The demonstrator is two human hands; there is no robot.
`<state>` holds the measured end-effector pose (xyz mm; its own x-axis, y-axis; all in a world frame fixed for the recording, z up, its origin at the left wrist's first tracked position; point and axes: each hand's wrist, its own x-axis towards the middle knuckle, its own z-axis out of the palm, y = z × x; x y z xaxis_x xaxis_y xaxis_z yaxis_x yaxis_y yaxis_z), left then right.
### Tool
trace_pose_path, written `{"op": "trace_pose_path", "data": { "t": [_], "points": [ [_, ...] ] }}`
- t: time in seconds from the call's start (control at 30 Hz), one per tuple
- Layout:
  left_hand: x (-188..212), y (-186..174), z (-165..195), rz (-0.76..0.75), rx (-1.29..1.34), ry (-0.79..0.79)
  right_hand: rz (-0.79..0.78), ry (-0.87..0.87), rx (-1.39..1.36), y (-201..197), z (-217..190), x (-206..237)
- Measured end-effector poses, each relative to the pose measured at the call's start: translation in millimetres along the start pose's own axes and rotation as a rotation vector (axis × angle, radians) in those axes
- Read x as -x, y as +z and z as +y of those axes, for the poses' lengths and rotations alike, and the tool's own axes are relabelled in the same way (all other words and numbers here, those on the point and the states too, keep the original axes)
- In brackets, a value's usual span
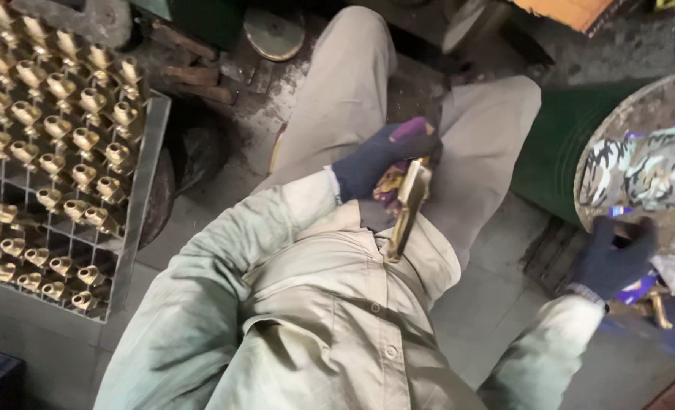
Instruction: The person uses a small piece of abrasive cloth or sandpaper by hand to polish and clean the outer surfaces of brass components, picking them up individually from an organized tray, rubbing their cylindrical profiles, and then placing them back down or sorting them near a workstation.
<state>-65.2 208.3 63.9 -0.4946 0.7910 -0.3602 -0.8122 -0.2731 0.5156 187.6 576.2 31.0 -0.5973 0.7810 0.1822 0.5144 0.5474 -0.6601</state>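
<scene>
The left hand (379, 156), in a dark knitted glove, is closing its grip on a long brass fitting (407, 209) over the lap. The right gloved hand (611, 262) is reaching among more brass pieces (656, 307), grip unclear. A metal grid tray (136, 220) is sitting mostly filled with brass fittings (56, 114), with lower cells empty.
</scene>
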Motion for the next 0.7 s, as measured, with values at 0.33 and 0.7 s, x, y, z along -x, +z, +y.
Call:
{"op": "trace_pose_path", "data": {
  "t": [0.33, 0.7],
  "points": [
    [2.9, 30.2, 3.6, -0.067, 0.053, 0.115, -0.725, -0.313, -0.482, 30.9, -231.7, 145.2],
    [-14.9, -11.3, -36.8, -0.050, -0.388, 0.480, -0.374, -0.557, 0.114, 46.9, -245.1, 150.4]
  ]
}}
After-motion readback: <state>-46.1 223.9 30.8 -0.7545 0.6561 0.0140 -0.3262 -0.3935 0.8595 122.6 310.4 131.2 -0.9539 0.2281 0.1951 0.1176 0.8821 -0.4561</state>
